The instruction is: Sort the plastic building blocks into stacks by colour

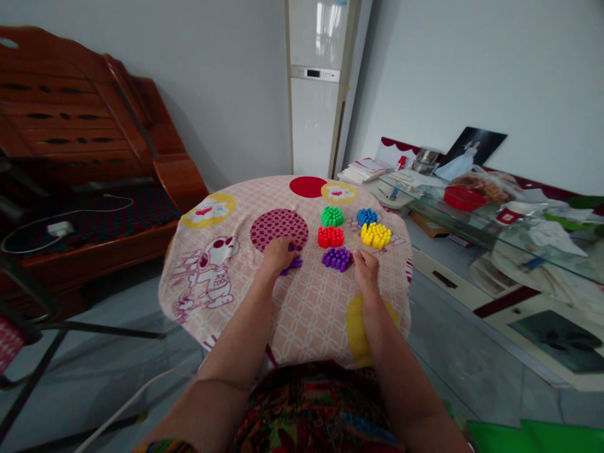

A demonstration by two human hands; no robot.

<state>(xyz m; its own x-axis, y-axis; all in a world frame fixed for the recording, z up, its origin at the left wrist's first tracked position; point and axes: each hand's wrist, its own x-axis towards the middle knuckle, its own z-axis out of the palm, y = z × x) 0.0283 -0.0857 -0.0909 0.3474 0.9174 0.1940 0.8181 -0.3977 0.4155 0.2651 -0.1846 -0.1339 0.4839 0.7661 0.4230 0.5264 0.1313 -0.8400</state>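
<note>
My left hand [279, 255] is closed over some loose purple plastic pieces [293, 262] on the table; its fingers partly hide them. My right hand [366, 267] is beside the right end of a tight purple cluster [336, 258], thumb and fingertips drawn together near its edge. What those fingertips hold, if anything, is too small to make out. Behind the purple cluster stand similar knobbly groups: red [330, 237], green [332, 216], yellow [375, 235] and blue [367, 217].
A pink patterned cloth [255, 302] covers the round table. To the right, a glass-topped cabinet [509, 226] holds a red bowl [465, 198], papers and a photo. A wooden bench [70, 126] is at left; a tall white appliance [314, 119] stands behind the table.
</note>
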